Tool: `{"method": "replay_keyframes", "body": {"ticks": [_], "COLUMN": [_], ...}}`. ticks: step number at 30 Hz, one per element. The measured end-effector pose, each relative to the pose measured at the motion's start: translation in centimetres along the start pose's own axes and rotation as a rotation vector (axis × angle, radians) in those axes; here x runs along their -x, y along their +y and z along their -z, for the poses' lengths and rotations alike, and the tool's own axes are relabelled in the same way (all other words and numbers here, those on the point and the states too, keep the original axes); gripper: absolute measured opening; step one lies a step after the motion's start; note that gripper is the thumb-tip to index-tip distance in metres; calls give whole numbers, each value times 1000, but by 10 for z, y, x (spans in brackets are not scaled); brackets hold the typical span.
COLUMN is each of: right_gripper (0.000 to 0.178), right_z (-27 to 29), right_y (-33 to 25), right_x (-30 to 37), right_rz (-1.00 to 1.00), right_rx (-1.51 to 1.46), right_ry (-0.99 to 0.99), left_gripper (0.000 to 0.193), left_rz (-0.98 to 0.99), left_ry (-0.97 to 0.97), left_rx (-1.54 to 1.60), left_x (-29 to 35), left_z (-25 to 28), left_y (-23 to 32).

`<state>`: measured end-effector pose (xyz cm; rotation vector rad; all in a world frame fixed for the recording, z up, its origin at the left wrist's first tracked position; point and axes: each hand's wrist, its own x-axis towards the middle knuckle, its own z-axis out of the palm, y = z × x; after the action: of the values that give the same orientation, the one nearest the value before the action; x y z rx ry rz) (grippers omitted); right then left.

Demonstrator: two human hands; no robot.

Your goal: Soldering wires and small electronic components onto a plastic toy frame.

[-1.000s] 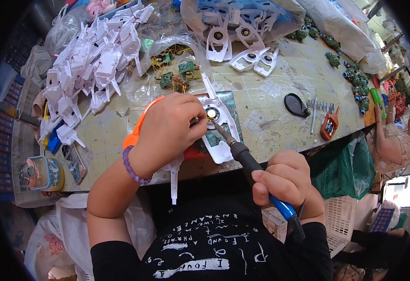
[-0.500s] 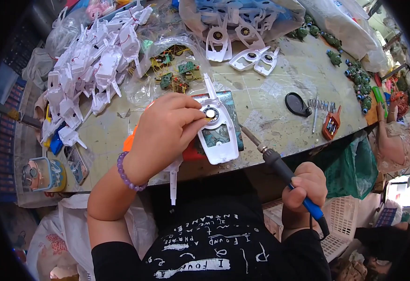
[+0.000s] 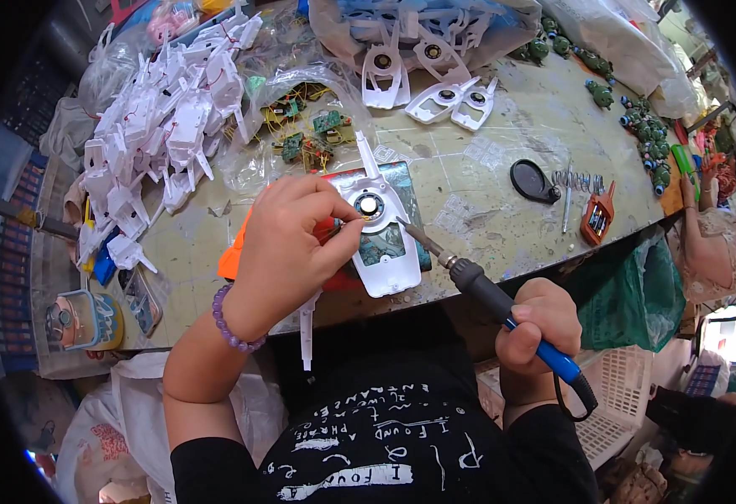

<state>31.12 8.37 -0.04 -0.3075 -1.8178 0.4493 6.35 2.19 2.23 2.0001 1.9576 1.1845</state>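
Observation:
A white plastic shell (image 3: 393, 275) with a narrow upper arm lies on a dark patterned block (image 3: 410, 186). A round speaker (image 3: 370, 206) with a bright centre sits in the shell's ring. My left hand (image 3: 297, 223) is at the ring's left side, thumb and forefinger pinched together; what they hold is too small to make out. My right hand (image 3: 540, 326) is closed around the blue handle of a soldering iron (image 3: 479, 286). The iron's tip points up and left, by the shell's right edge just below the speaker; whether it touches cannot be told.
White plastic housings (image 3: 166, 118) are heaped at the left. Circuit boards (image 3: 330, 123) with yellow wires lie on clear plastic behind the block. More shells with speakers (image 3: 448, 97) are farther back. At the right are a black round lid (image 3: 532, 181), a coil spring (image 3: 582, 181) and green figures (image 3: 647, 139).
The soldering iron has moved left and slightly up, bringing its tip to the shell's right edge. My left fingers remain beside the speaker, shifted slightly. The whole view has moved a little.

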Motion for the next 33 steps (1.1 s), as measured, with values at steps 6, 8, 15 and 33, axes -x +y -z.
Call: {"method": "replay_keyframes", "body": {"ticks": [6,8,15,33], "right_gripper": [19,18,18,21], "right_z": [-4,-4,-7,-4], "right_y": [-3,-3,-2,2], "right_x": [-9,-11,-14,-39], "right_rz": [10,11,47,204], "right_rx": [-35,-45,-1,-59], "right_ry": [-111,-144,-189,-329], "left_gripper": [9,9,8,9], "left_rz": [-57,-65,-67,-170], "left_ry": [13,-4,-51,7], "left_rx": [-132,-142,-246,-237], "left_x": [-7,-7,-6,-5], "left_z": [-8,-8,-8,-10], "left_y": [3,2,2,4]}}
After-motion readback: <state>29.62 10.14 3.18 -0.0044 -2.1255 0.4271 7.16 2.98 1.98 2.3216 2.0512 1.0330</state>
